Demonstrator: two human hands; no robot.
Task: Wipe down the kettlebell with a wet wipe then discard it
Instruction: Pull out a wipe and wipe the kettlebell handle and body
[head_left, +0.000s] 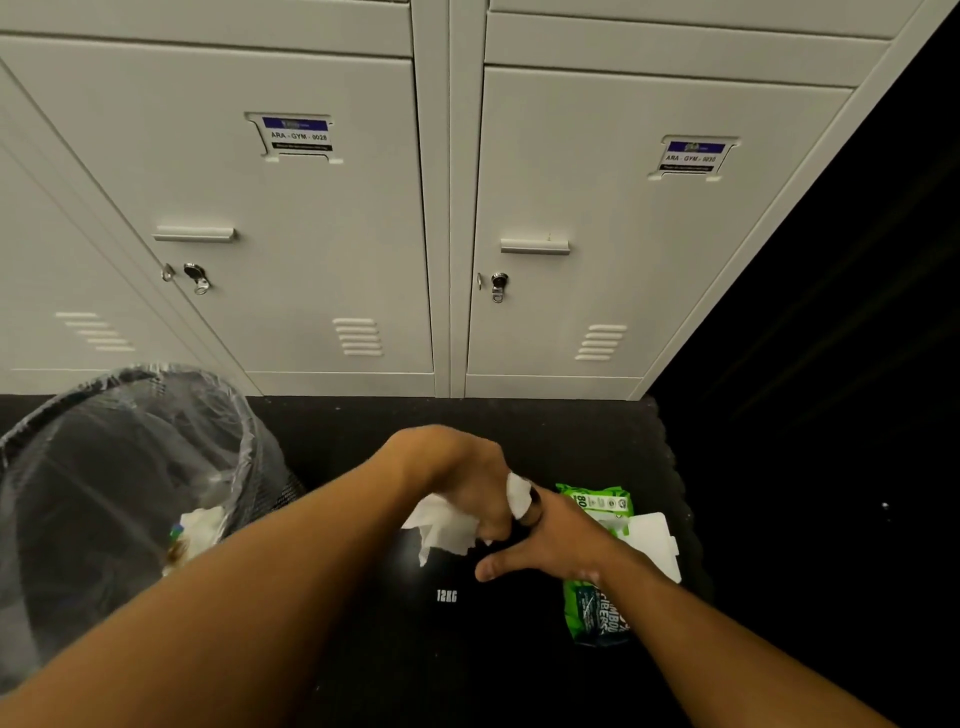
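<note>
The 12 kg kettlebell (467, 587) stands on the dark floor mat (337, 431) right under my hands, black on black, so I can make out its weight mark but little of its outline. My left hand (467, 483) reaches over it from the left, fingers curled round the white wet wipe (441, 525), which hangs bunched below my knuckles at what I take to be the handle. My right hand (550, 535) comes in from the right, thumb spread; a corner of wipe shows at its fingertips, but I cannot tell whether those fingers grip the handle or just rest there. The wipe already lies against the bell, so the left hand is the one working. The lined mesh bin (119, 493) stands at the mat's left edge, on that hand's side, with crumpled tissue inside. The green wipes pack (597, 571) lies just beside the bell on the right, partly under my right wrist. Grey lockers (311, 234) stand behind.
</note>
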